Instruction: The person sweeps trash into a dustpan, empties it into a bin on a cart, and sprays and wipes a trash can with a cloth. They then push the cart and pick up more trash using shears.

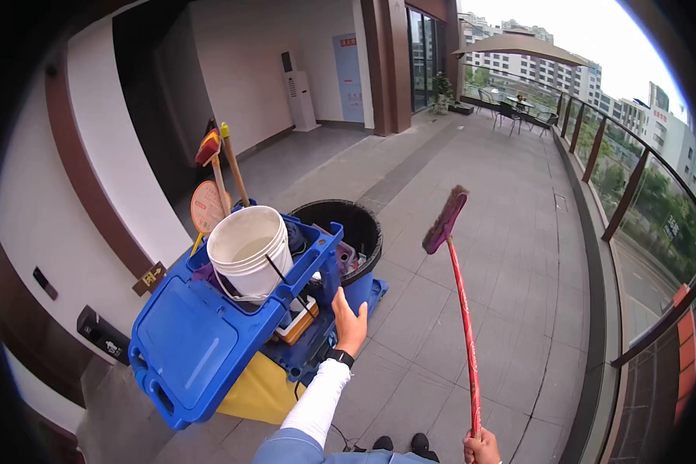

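Red-handled broom (pixel 467 329) extended forward; from my remote seat I log the right hand (pixel 481 447) closed round the lower end of its pole, at the bottom edge of the head view. Its purple head (pixel 446 222) points away from the body, out over the grey floor tiles (pixel 510 267). I cannot tell whether the bristles touch them. Such a low grip presumably gives the longest reach and keeps the head clear of the cart (pixel 243 321).

Left hand (pixel 350 325): open, nothing seen in it, thumb spread from the fingers. It lies just beside the cart's frame, near the black-lined bin (pixel 340 210); contact unclear to me. I judge that one-handed hold on the broom leaves it free.

White bucket (pixel 247 251) upright in the cart's top, probably seated there so it cannot slide. Wooden-handled tools (pixel 235 166) stand on end beyond it, likely to save room. Yellow bag (pixel 259 390) hangs beneath the blue lid (pixel 182 340), presumably so the lid covers its mouth
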Demonstrator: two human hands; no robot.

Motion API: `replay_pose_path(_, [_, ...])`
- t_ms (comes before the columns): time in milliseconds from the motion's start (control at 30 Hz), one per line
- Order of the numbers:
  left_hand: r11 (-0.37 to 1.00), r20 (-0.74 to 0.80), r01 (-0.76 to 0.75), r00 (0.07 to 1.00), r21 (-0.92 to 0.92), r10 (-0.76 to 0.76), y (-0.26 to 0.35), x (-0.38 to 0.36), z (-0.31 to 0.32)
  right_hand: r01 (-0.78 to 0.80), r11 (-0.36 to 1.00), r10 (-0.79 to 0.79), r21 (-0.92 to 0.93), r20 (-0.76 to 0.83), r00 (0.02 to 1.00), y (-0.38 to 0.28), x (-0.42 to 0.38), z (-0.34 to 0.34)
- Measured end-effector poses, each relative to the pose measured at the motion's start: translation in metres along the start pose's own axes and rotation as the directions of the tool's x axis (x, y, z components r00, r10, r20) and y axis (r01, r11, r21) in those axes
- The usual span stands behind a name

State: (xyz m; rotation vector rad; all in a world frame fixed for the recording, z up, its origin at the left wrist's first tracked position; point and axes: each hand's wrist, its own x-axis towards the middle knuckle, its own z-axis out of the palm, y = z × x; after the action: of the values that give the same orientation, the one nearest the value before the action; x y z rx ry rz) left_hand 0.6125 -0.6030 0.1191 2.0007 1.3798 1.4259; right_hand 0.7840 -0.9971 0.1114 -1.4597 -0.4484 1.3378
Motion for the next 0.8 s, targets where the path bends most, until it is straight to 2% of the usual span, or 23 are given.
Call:
replay_pose_path(33, [1.000,0.092,0.011,0.996,-0.010,-0.010,-0.004,-0.018,-0.010,-0.006,1.000,0.006,0.006,0.034,0.999,-0.012,0.023,-0.002])
replay_pose_path(67, [0.999,0.276,0.041,0.961,-0.016,-0.035,-0.016,-0.041,-0.019,-0.011,1.000,0.011,0.004,0.072,0.997,-0.026,0.045,-0.001])
replay_pose_path(100, [0.996,0.440,0.085,0.896,-0.028,-0.064,-0.033,-0.070,-0.030,0.020,1.000,-0.018,-0.016,0.113,0.993,-0.041,0.066,0.000])
replay_pose_path(167, [0.959,0.620,0.279,0.746,0.040,-0.243,-0.063,-0.146,-0.059,0.037,0.999,-0.030,-0.028,0.210,0.977,-0.070,0.108,0.002])
replay_pose_path(233, [0.867,0.594,0.450,0.645,0.213,-0.481,-0.090,-0.239,-0.092,0.092,0.993,-0.060,-0.073,0.355,0.933,-0.101,0.146,0.004])
replay_pose_path(267, [0.815,0.537,0.483,0.616,0.320,-0.576,-0.090,-0.284,-0.115,0.067,0.994,-0.100,0.084,0.497,0.862,-0.110,0.166,0.000])
replay_pose_path(333, [0.619,0.367,0.643,0.499,0.452,-0.785,-0.084,-0.376,-0.153,-0.110,0.928,-0.084,0.355,0.489,0.868,-0.156,0.155,0.038])
replay_pose_path(367, [0.524,0.306,0.687,0.425,0.503,-0.852,-0.072,-0.418,-0.174,-0.134,0.933,-0.063,0.334,0.517,0.853,-0.155,0.165,0.042])
replay_pose_path(433, [0.401,0.223,0.772,0.333,0.494,-0.916,-0.051,-0.509,-0.202,-0.132,0.864,-0.139,0.486,0.483,0.865,-0.148,0.197,0.044])
replay_pose_path(467, [0.365,0.129,0.824,0.344,0.433,-0.930,-0.031,-0.545,-0.210,-0.195,0.859,-0.063,0.474,0.475,0.877,-0.135,0.211,0.044])
replay_pose_path(500, [0.179,0.069,0.914,0.165,0.363,-0.984,-0.028,-0.592,-0.212,-0.214,0.865,-0.047,0.454,0.498,0.866,-0.114,0.224,0.042])
replay_pose_path(533, [-0.096,-0.077,0.995,-0.099,-0.041,-0.992,0.000,-0.610,-0.206,-0.304,0.881,0.066,0.361,0.544,0.837,-0.087,0.236,0.040])
replay_pose_path(567, [-0.295,-0.102,0.839,-0.379,-0.456,-0.920,0.025,-0.626,-0.201,-0.386,0.882,0.175,0.270,0.573,0.800,-0.064,0.244,0.043])
replay_pose_path(600, [0.034,-0.229,0.921,-0.061,-0.387,-0.972,0.025,-0.684,-0.190,-0.441,0.884,0.278,0.158,0.580,0.766,-0.042,0.242,0.051])
replay_pose_path(633, [0.363,-0.328,0.887,0.265,-0.286,-0.907,0.027,-0.731,-0.181,-0.488,0.871,0.378,0.049,0.569,0.730,-0.018,0.232,0.062])
replay_pose_path(667, [0.065,-0.272,0.955,-0.016,-0.288,-0.962,0.038,-0.724,-0.178,-0.497,0.864,0.447,-0.078,0.571,0.689,0.005,0.223,0.074])
replay_pose_path(700, [-0.118,-0.217,0.949,-0.186,-0.291,-0.958,0.037,-0.713,-0.173,-0.492,0.848,0.510,-0.197,0.557,0.656,0.023,0.210,0.087])
replay_pose_path(733, [-0.186,-0.184,0.937,-0.247,-0.296,-0.951,0.036,-0.710,-0.169,-0.467,0.845,0.524,-0.260,0.574,0.629,0.035,0.194,0.101])
replay_pose_path(800, [-0.225,-0.135,0.930,-0.272,-0.289,-0.953,0.025,-0.703,-0.172,-0.426,0.834,0.550,-0.351,0.592,0.589,0.048,0.166,0.129])
